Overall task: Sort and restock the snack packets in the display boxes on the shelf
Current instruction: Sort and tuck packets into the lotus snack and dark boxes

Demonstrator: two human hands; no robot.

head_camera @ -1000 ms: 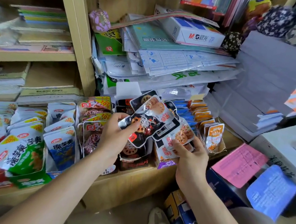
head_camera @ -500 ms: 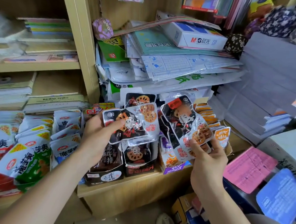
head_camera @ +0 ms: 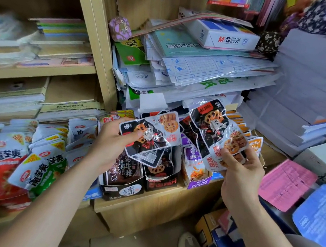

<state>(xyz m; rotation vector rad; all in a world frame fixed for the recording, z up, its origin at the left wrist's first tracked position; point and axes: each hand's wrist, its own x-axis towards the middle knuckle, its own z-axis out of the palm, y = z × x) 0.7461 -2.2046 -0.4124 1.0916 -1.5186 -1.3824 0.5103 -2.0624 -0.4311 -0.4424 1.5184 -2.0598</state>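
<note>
Packets (head_camera: 152, 136) — in left hand (head_camera: 109, 147), right hand (head_camera: 242, 175)

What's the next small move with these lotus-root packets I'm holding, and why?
Probably lower the left-hand packets, pinched by the left hand, into the dark lotus-root box just below them. The right hand holds the right-hand packets, same print, higher up. The packet standing in the box shows matching lotus-root slices, so it looks like their home.
</note>
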